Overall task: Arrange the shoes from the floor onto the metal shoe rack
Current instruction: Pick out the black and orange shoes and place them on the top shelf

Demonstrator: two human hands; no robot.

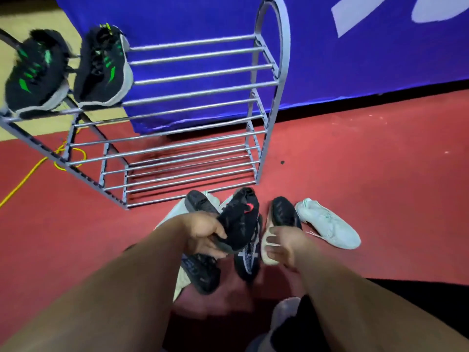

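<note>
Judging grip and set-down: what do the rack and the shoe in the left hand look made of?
Rack: metal tubing, silver-grey, smooth; thin straight bars with bright glints. Black shoe with the red mark, gripped by the left hand: probably soft knit or mesh upper, matte, no shine; blur leaves that open.

I'm gripping a red-marked black shoe in my left hand. My right hand is curling round a tan-soled black shoe. A green-striped pair is sitting atop the metal shoe rack.
</note>
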